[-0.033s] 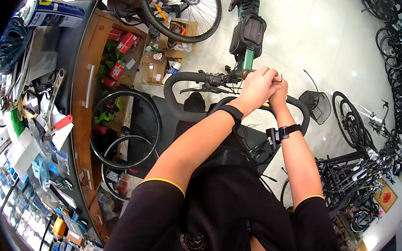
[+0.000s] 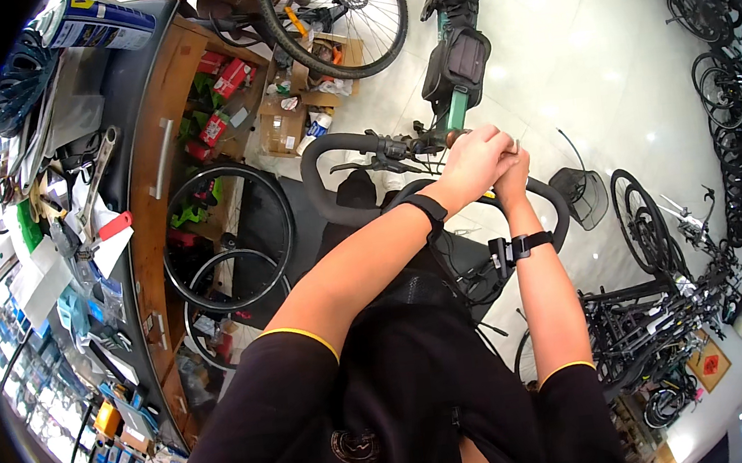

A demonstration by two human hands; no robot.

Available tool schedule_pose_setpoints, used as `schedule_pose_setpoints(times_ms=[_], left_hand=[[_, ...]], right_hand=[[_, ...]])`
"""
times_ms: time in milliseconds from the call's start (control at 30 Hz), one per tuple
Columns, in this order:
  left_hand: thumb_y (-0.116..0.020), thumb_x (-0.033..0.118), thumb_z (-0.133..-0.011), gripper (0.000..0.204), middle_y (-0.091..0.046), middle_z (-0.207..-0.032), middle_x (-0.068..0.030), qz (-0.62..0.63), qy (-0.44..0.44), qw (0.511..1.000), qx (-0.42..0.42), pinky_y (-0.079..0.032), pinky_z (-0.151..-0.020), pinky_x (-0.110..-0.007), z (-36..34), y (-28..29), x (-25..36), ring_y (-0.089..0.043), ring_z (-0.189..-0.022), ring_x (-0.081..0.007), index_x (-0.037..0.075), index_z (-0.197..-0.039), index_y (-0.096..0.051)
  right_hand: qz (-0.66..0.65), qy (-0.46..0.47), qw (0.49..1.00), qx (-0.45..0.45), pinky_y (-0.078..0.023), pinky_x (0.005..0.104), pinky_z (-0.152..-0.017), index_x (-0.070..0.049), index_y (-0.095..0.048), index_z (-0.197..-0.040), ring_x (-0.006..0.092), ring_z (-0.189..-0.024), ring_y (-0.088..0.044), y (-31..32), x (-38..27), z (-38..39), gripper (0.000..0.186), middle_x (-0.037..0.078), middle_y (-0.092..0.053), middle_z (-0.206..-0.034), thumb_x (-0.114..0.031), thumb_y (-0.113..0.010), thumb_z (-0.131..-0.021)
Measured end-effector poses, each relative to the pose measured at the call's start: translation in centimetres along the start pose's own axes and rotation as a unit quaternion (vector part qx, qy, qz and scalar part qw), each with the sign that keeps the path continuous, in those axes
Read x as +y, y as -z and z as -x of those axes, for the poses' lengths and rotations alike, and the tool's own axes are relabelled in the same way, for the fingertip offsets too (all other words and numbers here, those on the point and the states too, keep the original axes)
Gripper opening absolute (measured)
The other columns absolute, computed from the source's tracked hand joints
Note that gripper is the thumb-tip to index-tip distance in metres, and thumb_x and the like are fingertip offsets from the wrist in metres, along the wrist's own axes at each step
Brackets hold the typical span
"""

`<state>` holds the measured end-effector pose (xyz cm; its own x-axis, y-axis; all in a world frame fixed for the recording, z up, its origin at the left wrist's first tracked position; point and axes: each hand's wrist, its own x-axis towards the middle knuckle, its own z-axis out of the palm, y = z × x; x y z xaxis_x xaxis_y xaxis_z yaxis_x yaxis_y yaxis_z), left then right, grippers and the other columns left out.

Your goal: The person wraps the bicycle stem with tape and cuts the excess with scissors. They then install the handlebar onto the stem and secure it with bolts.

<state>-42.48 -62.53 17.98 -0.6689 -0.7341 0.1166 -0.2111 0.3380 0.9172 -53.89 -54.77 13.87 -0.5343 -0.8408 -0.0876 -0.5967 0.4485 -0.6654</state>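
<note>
My left hand (image 2: 476, 163) reaches across to my right hand (image 2: 512, 176), and the two meet over a bicycle's curved black handlebar (image 2: 319, 183). Fingers of both are closed together around something small; only a thin tip shows between them, so I cannot tell what it is. Left of the hands sit a brake lever (image 2: 362, 167) and the handlebar's clamped fittings (image 2: 398, 147). Just beyond them runs the green bicycle frame (image 2: 459, 106), carrying a black bag (image 2: 459, 67). My forearms and hands hide the right middle of the bar.
A wooden-sided workbench (image 2: 154, 245) with tools and papers runs along my left. Two wheel rims (image 2: 290, 231) lean against it. Beyond stand a cardboard box (image 2: 281, 132) and a wheel (image 2: 402, 11). On the right are a black basket (image 2: 586, 195) and several parked bicycles (image 2: 661, 319).
</note>
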Motion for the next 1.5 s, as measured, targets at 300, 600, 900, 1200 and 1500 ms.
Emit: schedule_pose_setpoints(times_ms=[300,600,900,1200,1500], left_hand=[[-0.065,0.010,-0.078,0.021,-0.065,-0.087,-0.0071,-0.052,-0.064,0.994,-0.071,-0.049,-0.075,-0.041,-0.1,0.7,-1.5,-0.065,-0.083,-0.0266,0.009,-0.098,-0.069],[-0.063,0.008,-0.085,0.035,-0.071,-0.088,-0.0101,0.031,-0.043,0.995,-0.079,-0.046,-0.078,-0.043,-0.4,-0.7,-2.1,-0.066,-0.088,-0.0315,0.006,-0.117,-0.051],[-0.060,0.008,-0.089,0.030,-0.064,-0.102,-0.0217,0.146,0.244,0.959,0.010,-0.052,-0.076,-0.036,2.4,-1.8,-3.8,-0.066,-0.084,-0.0262,-0.008,-0.113,-0.054],[-0.044,0.024,-0.104,0.028,-0.064,-0.108,-0.0054,0.722,0.538,0.433,-0.046,-0.046,-0.085,-0.035,1.3,-2.8,-4.4,-0.059,-0.099,-0.0161,0.002,-0.114,-0.059],[-0.055,0.022,-0.100,0.017,-0.066,-0.092,0.0009,0.714,0.570,0.406,-0.027,-0.045,-0.083,-0.033,1.0,-3.6,-4.3,-0.061,-0.089,-0.0108,0.008,-0.101,-0.065]], right_hand=[[0.024,-0.110,0.990,-0.090,-0.050,0.0307,-0.061,-0.001,-0.060,-0.112,0.0186,-0.064,-0.062,6.7,-5.7,1.3,0.034,0.010,-0.067,-0.083,-0.007,-0.071,-0.081],[0.272,0.240,0.918,-0.163,-0.048,0.0418,-0.078,-0.006,-0.060,-0.096,0.0294,-0.088,-0.060,9.8,-9.2,0.4,0.022,0.010,-0.060,-0.088,-0.009,-0.071,-0.078],[0.259,0.136,0.936,-0.195,-0.047,0.0399,-0.062,-0.003,-0.058,-0.086,0.0305,-0.068,-0.060,8.3,-9.5,-1.6,0.018,0.012,-0.060,-0.075,-0.019,-0.067,-0.089],[-0.293,-0.444,0.844,-0.064,-0.044,0.0263,-0.054,-0.003,-0.057,-0.092,0.0105,-0.056,-0.049,7.5,-8.1,-1.7,0.022,0.002,-0.056,-0.072,-0.023,-0.058,-0.100],[-0.038,-0.334,0.926,-0.171,-0.048,0.0288,-0.059,0.000,-0.055,-0.113,0.0125,-0.064,-0.056,9.1,-8.3,-0.4,0.032,0.006,-0.060,-0.083,-0.025,-0.066,-0.096]])
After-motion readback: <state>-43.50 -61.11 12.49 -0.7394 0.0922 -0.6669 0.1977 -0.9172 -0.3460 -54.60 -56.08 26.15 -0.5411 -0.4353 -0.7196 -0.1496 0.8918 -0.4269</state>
